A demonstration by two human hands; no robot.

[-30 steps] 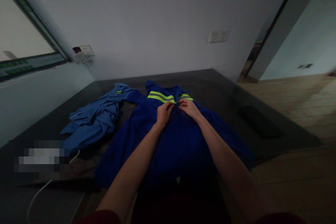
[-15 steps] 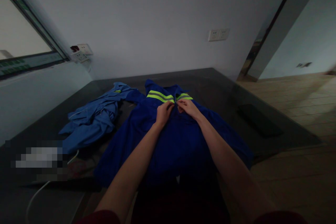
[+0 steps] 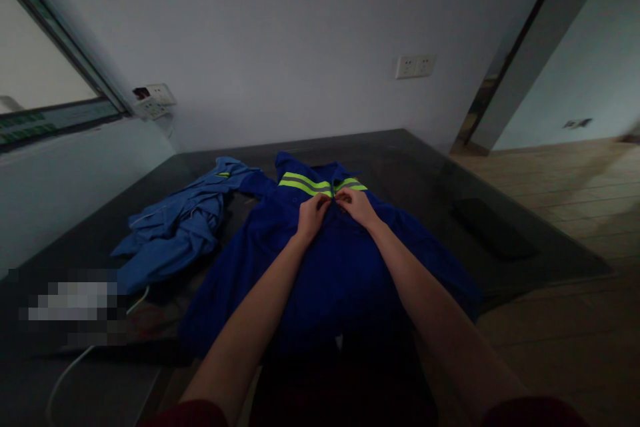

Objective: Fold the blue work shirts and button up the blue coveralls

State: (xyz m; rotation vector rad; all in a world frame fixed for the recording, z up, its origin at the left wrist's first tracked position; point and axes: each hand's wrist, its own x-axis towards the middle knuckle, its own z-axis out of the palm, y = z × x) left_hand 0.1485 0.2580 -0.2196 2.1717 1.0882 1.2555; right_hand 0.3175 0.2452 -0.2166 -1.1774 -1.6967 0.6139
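Note:
A dark blue work jacket [image 3: 340,267] with yellow-green reflective stripes [image 3: 305,183] lies spread on a dark table [image 3: 425,167], collar away from me. My left hand [image 3: 313,215] pinches the jacket's front edge just below the stripe. My right hand [image 3: 356,205] pinches the opposite front edge right beside it. Both hands meet at the jacket's centre opening, fingers closed on the fabric.
A lighter blue garment [image 3: 175,227] lies crumpled at the left of the table. A white cable [image 3: 75,367] runs along the near left. A black flat object [image 3: 493,230] rests at the table's right. Wall sockets [image 3: 415,67] sit behind; wooden floor [image 3: 575,187] lies to the right.
Both hands have crept a little farther up the jacket's front, toward the reflective stripe, still pinching the two edges together.

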